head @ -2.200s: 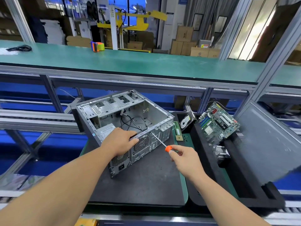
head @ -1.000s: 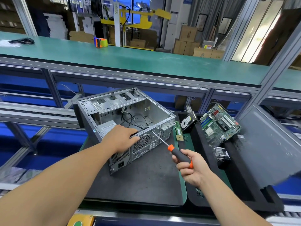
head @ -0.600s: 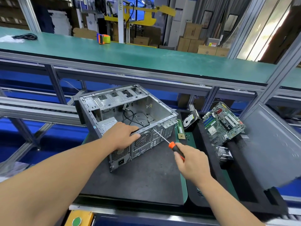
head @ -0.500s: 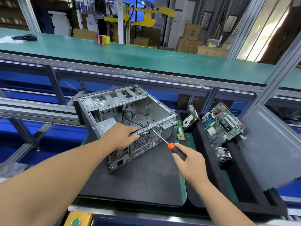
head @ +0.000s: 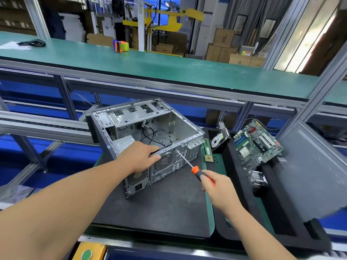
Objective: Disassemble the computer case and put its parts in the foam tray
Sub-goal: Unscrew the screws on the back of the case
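Computer case (head: 150, 136) sat open on dark mat (head: 159, 209) mid tabletop. Left hand (head: 138, 156) gripped rear top edge, fingers curled over it. Right hand (head: 218, 190) – fingers wrapped round screwdriver (head: 187, 163), tip at rear panel. Foam tray (head: 242, 194) at 3 o'clock, holding motherboard (head: 256, 143).

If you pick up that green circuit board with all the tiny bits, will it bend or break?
The green circuit board looks flat and rigid, so it probably stays stiff. Its many small raised parts seem fragile. It leans tilted against the black foam tray, so a nudge might slide it.
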